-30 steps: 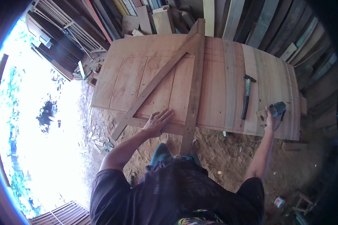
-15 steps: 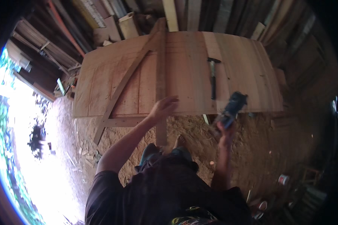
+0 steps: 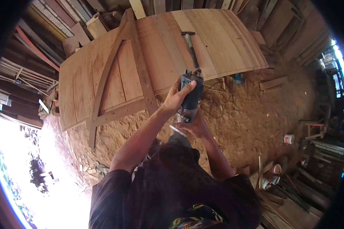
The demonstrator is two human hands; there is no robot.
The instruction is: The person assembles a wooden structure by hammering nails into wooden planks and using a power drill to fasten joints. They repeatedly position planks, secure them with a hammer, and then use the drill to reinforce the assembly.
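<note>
In front of my body I hold a trim router (image 3: 191, 96), a dark blue-green cylinder with a flat base plate at its lower end. My left hand (image 3: 178, 95) is wrapped round the motor body, thumb across its front. My right hand (image 3: 196, 125) is closed about the base end; some of its fingers are hidden behind the tool. Just beyond the router, a hammer (image 3: 190, 47) with a dark grip lies on a wide panel of joined boards (image 3: 217, 42). A large wooden triangular frame (image 3: 137, 61) rests across the panel's left half.
Stacked planks (image 3: 30, 15) line the far side and left. Sandy ground (image 3: 240, 118) with wood scraps lies below the panel. A blue tool (image 3: 238, 78) sits by the panel's near right edge. White buckets (image 3: 288, 139) and more lumber stand at right. Bright daylight enters at left.
My left hand has left the triangular frame and taken hold of the router. The router has come in from the right toward my body, with my right hand now at its base. The view has turned.
</note>
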